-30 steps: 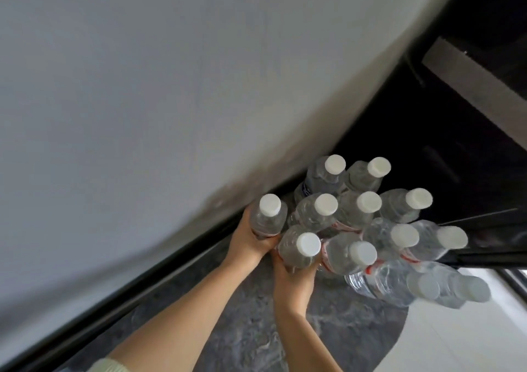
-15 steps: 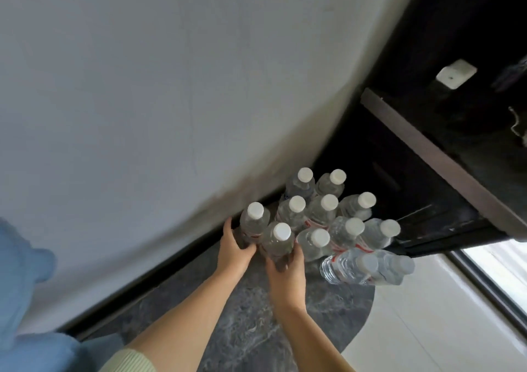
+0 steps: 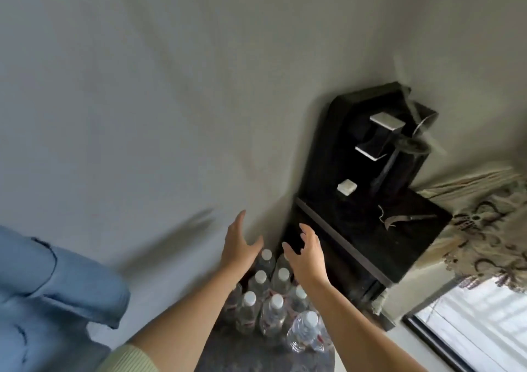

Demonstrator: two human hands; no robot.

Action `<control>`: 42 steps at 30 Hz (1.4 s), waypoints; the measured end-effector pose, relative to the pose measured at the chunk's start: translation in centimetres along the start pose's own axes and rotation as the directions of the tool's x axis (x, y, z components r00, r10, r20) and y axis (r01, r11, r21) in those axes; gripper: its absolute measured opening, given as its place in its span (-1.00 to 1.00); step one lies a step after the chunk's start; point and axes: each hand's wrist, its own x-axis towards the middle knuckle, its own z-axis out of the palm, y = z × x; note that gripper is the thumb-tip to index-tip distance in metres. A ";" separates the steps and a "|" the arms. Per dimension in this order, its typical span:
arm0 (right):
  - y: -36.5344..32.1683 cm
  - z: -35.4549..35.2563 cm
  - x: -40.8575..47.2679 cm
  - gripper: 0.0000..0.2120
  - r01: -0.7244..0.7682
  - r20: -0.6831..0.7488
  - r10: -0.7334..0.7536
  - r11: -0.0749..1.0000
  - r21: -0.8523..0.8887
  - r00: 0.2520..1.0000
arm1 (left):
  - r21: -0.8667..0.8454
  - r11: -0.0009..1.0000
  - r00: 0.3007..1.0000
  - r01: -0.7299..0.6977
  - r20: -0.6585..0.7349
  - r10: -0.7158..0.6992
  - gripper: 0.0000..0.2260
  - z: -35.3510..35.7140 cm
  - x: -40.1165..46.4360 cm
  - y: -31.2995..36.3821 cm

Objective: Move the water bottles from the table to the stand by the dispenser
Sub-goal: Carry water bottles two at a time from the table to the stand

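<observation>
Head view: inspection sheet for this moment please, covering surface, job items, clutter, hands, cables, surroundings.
Surface: dark marbled round stand, bottles grouped on it against the wall.
Job's things: water bottles, clear with white caps, upright and packed close together; none held.
Clutter: small white block and a dark tool-like item on the black cabinet.
Hands: left hand and right hand both open, fingers spread, above the bottles, touching none.
Cables: a thin cord on the cabinet top.
Surroundings: grey wall, blue fabric at left, patterned curtain, window at lower right.
</observation>
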 end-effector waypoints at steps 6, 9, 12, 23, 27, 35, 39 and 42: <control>-5.9 -4.8 2.6 -0.38 0.187 -0.011 -0.188 0.981 -0.050 0.982 | 0.082 0.993 0.993 -0.082 -0.082 0.089 -0.33 -5.1 1.7 7.3; -7.9 -6.7 4.0 -0.38 0.284 0.011 -0.283 0.956 -0.071 0.959 | 0.114 0.988 0.982 -0.104 -0.144 0.120 -0.32 -6.6 1.8 9.8; -9.0 -8.3 5.6 -0.41 0.374 0.048 -0.371 0.924 -0.083 0.927 | 0.141 0.985 0.967 -0.103 -0.218 0.132 -0.32 -7.1 1.5 11.9; -10.5 -8.8 6.0 -0.46 0.598 0.330 -0.573 0.801 0.033 0.750 | 0.191 0.979 0.888 0.069 -0.458 0.027 -0.32 -5.7 -6.4 13.4; -11.8 -6.5 2.5 -0.46 0.663 0.441 -0.629 0.743 0.097 0.640 | 0.181 0.969 0.813 0.170 -0.582 -0.034 -0.32 -7.5 -12.1 12.3; -15.5 -1.2 -8.3 -0.44 0.718 0.582 -0.728 0.616 0.323 0.363 | 0.121 0.954 0.586 0.275 -0.808 -0.066 -0.32 -13.0 -25.6 10.7; -16.2 0.8 -14.4 -0.44 0.707 0.625 -0.738 0.583 0.402 0.253 | 0.087 0.929 0.515 0.358 -0.849 -0.119 -0.30 -14.6 -34.0 9.4; -16.2 1.7 -21.9 -0.45 0.707 0.670 -0.730 0.544 0.451 0.134 | 0.035 0.895 0.371 0.445 -0.917 -0.149 -0.32 -15.4 -42.7 8.2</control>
